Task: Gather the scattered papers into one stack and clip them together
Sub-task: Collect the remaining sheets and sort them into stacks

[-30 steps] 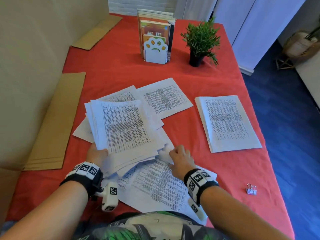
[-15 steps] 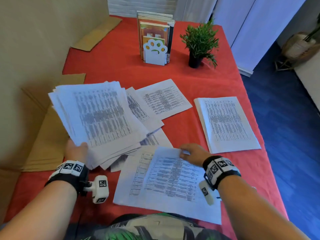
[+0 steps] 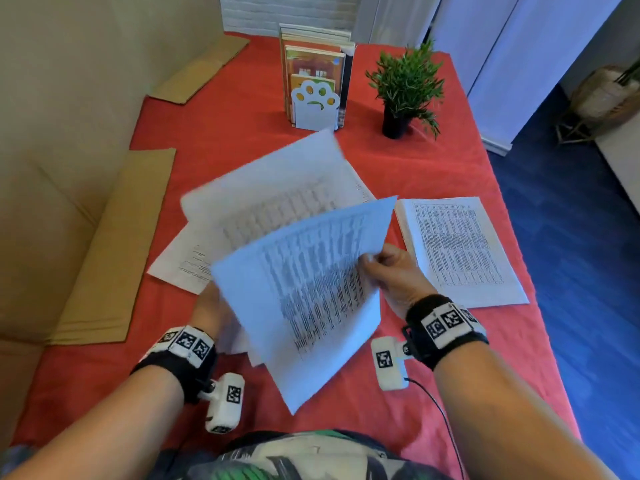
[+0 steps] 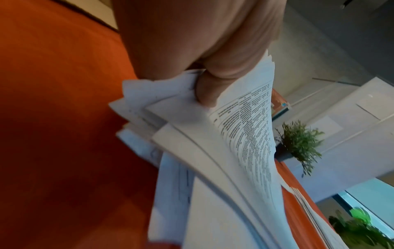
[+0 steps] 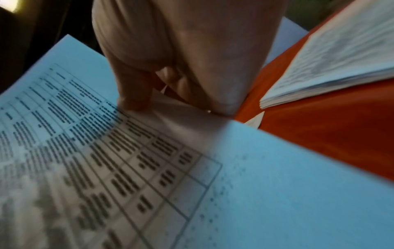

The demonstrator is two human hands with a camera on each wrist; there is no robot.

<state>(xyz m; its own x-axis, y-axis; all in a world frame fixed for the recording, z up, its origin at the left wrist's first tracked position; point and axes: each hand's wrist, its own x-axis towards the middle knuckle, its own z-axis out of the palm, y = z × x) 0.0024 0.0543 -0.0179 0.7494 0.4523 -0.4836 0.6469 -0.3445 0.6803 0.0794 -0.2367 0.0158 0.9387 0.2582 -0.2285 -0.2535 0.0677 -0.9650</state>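
My left hand [image 3: 212, 304] grips a thick, uneven bundle of printed papers [image 3: 273, 199] by its near edge, lifted over the middle of the red table [image 3: 433, 161]. In the left wrist view the thumb of my left hand [image 4: 205, 91] presses on the bundle [image 4: 213, 168]. My right hand [image 3: 373, 262] pinches a few printed sheets [image 3: 311, 292], held up tilted in front of the bundle. In the right wrist view the thumb of my right hand [image 5: 134, 96] lies on the sheets [image 5: 192, 185]. A neat stack [image 3: 457, 251] lies flat on the right. Loose sheets [image 3: 180, 266] lie under the bundle.
A paw-shaped bookend with books [image 3: 315, 88] and a potted plant [image 3: 405, 88] stand at the far end. Flat cardboard [image 3: 114, 251] lies along the left side. The table's right edge drops to a blue floor [image 3: 571, 271]. No clip shows.
My right hand has lifted the sheets off the near table edge. My left hand has swung the bundle from the left back to the centre, behind those sheets.
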